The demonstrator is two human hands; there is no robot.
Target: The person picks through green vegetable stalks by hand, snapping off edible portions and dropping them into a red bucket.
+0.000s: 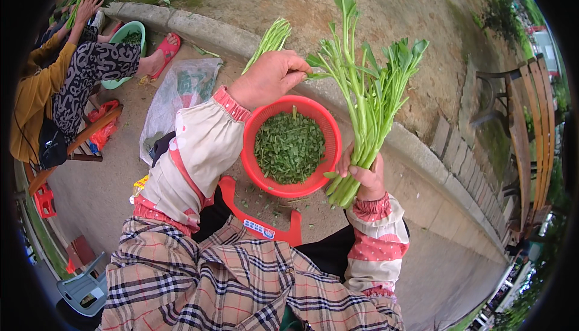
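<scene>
My right hand (367, 177) grips the lower stems of a bunch of leafy green vegetable stalks (362, 113), held upright with the leaves pointing away from me. My left hand (273, 77) pinches a green leaf (319, 74) at the bunch's left side, between thumb and forefinger. Below and between both hands, a red plastic colander basket (337, 150) stands on the ground, partly filled with loose green leaves (289, 147). Behind my left hand, a second bundle of thin green stalks (272, 39) lies by the concrete curb, its near end hidden.
A red plastic frame (276, 231) with a label sits between my legs. To the left lies a clear plastic bag (181, 91). Another person (49, 91) sits there holding greens beside a green basin (135, 27). The curb (212, 32) crosses ahead; a slatted bench (533, 141) stands right.
</scene>
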